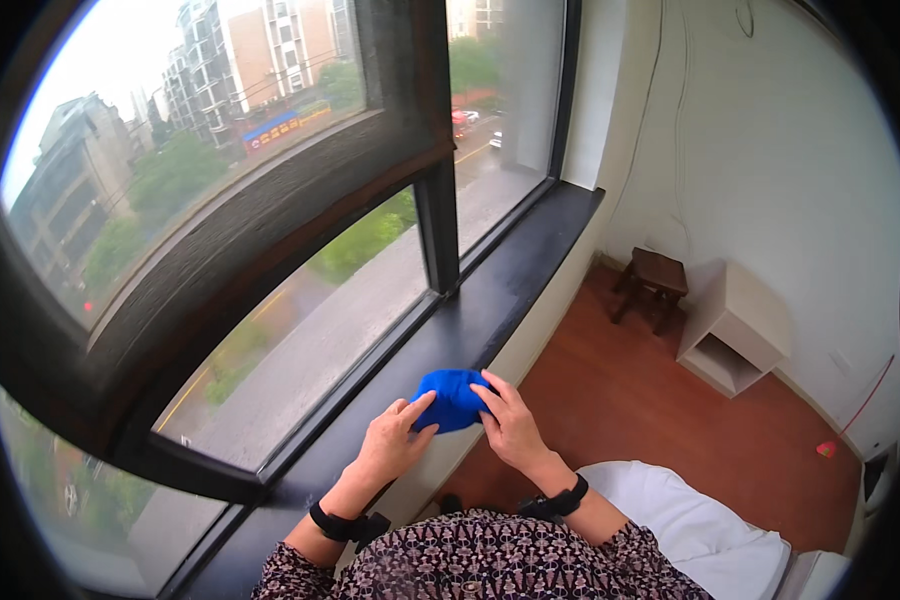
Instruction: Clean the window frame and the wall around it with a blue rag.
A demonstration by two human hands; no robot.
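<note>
A folded blue cloth [452,400] is held up between my two hands, in front of the dark window sill's inner edge. My left hand [396,441] grips its left side, with the index finger on top and the thumb at the lower edge. My right hand [511,424] grips the right side, its fingers spread along the cloth's edge. Both wrists carry black straps. The black window sill [495,300] runs diagonally behind and beside the cloth. Whether the cloth touches the sill, I cannot tell.
A dark-framed window [439,232] rises at the left, one framed section jutting inward. At the right are a brown wooden stool [658,271], a pale open cabinet [750,315] on the reddish floor [645,405], and white bedding [667,517] close by my right arm.
</note>
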